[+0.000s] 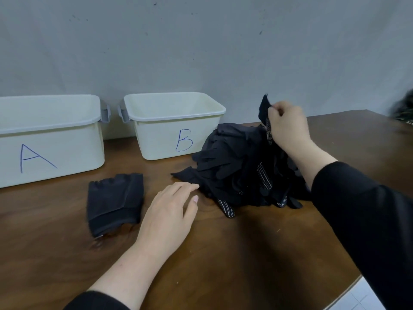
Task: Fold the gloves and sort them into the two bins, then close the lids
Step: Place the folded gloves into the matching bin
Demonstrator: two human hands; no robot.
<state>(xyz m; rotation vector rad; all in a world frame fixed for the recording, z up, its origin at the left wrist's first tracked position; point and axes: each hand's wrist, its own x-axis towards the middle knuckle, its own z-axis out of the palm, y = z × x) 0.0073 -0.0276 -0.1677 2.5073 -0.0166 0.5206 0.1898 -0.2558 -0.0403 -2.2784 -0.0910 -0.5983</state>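
Note:
Two white open bins stand at the back of the table: bin A (49,121) on the left and bin B (174,117) beside it. Both look empty as far as I can see. A folded black glove (115,201) lies in front of bin A. A pile of black gloves (241,171) sits to the right of bin B. My right hand (288,126) pinches one black glove (264,109) and lifts it above the pile's far side. My left hand (169,211) rests flat on the table between the folded glove and the pile, fingers relaxed.
The brown wooden table (223,253) ends at a front-right edge with white floor beyond. A grey wall stands right behind the bins. A dark blurred object (403,108) lies at the far right edge. Grey latches hang on the bins' facing sides.

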